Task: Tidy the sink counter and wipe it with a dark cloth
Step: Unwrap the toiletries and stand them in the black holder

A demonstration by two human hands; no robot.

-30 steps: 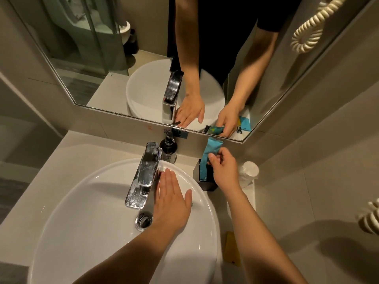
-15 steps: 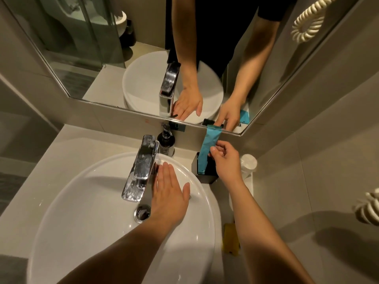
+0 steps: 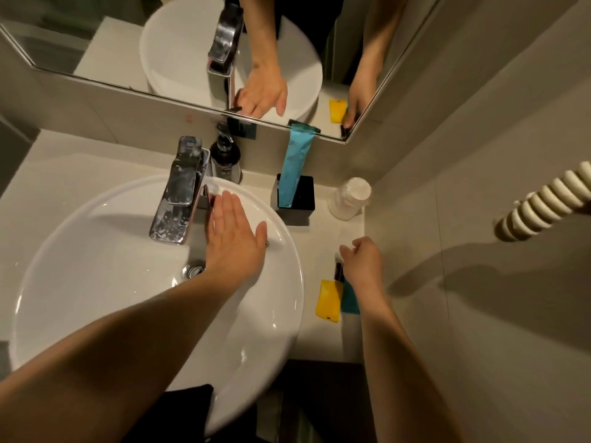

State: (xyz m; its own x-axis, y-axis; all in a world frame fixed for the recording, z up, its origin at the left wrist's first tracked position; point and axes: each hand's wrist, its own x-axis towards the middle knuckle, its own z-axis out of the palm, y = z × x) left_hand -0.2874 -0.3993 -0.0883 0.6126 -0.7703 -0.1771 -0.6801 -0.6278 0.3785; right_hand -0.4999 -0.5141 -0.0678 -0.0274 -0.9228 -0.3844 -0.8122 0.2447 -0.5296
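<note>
My left hand (image 3: 235, 238) lies flat and open on the back rim of the white basin (image 3: 96, 282), just right of the chrome tap (image 3: 179, 193). My right hand (image 3: 363, 263) hovers low over the narrow counter strip (image 3: 319, 238) to the right of the basin. Its fingers curl down onto a small dark-and-white item (image 3: 338, 268); whether it grips the item is unclear. A blue tube (image 3: 295, 161) stands in a black square holder (image 3: 297, 199) behind the basin. A dark fabric (image 3: 188, 394) shows below the basin's front edge.
A yellow packet (image 3: 327, 300) and a teal packet (image 3: 350, 300) lie under my right wrist. A white cup (image 3: 350, 198) stands in the corner by the wall, and a dark soap pump (image 3: 225, 158) behind the tap. The mirror (image 3: 192, 43) is above, and a coiled cord (image 3: 543, 203) on the right wall.
My right hand let go of the blue tube, now standing in the black holder, and came back down to the small items on the counter. My left hand stayed on the basin.
</note>
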